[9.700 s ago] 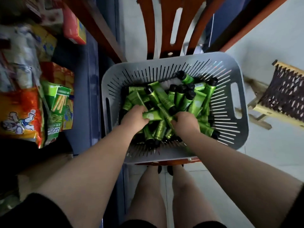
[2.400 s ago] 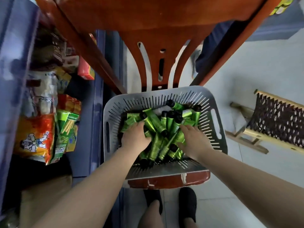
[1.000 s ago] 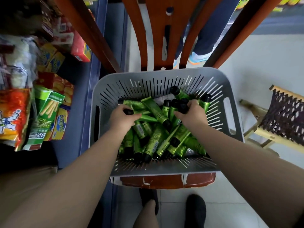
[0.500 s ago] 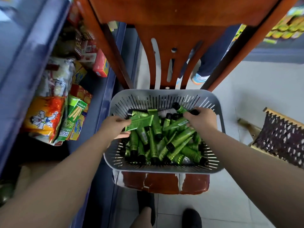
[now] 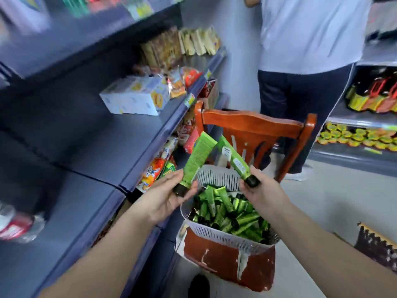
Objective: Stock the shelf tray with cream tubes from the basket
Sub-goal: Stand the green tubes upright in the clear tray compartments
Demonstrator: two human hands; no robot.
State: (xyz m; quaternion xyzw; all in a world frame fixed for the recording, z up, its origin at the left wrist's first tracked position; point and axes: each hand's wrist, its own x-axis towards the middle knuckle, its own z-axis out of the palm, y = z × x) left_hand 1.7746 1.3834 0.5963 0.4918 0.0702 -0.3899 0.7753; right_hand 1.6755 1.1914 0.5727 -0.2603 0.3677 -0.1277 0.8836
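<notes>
Green cream tubes fill the grey basket (image 5: 217, 176) on the chair (image 5: 253, 127). Left hand (image 5: 165, 198) fingers clamp one tube (image 5: 196, 162) cap-down. Right hand (image 5: 261, 192) fingers clamp another tube (image 5: 235, 161) likewise.

The head camera is looking forward and down from close above each grip, left hand (image 5: 169, 197) and right hand (image 5: 261, 191), with shelves (image 5: 103, 145) lying left of them.
</notes>
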